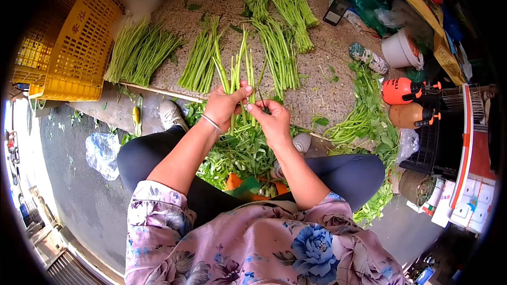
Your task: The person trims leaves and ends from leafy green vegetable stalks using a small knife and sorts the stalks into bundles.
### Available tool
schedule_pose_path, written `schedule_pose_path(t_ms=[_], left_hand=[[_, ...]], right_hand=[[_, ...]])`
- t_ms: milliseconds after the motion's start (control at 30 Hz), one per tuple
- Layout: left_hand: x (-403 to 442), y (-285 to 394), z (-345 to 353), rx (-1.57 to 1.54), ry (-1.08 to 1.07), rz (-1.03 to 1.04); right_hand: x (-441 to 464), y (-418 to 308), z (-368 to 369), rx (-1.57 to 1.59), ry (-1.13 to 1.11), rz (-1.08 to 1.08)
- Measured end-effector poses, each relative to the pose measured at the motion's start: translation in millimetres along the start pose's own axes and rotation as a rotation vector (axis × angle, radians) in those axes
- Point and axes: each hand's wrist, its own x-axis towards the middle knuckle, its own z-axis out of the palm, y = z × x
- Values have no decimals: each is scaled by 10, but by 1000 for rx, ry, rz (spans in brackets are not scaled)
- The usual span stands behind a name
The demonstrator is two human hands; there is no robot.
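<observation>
Head view: above the leaves (240,154), the left hand (224,104) pinches stems (222,74) that look light, crisp and easily snapped, best held gently mid-length, while the right hand (273,121) curls beside them, its exact hold unclear.

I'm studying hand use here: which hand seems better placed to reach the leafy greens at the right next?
Right, probably. The right hand is nearer the leafy greens, while the left hand grips several green stems, though the right's fingers look busy too.
</observation>
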Motion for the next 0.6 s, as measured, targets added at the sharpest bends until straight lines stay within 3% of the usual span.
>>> schedule_pose_path(t_ms=[367, 433, 600], left_hand=[[-69, 49, -33, -61, -85, 71], [-123, 120, -29, -58, -116, 77], [-114, 67, -70, -17, -166, 100]], right_hand=[[-62, -58, 102, -74, 17, -87], [-94, -185, 105, 148, 33, -55], [29, -423, -21, 411, -275, 152]])
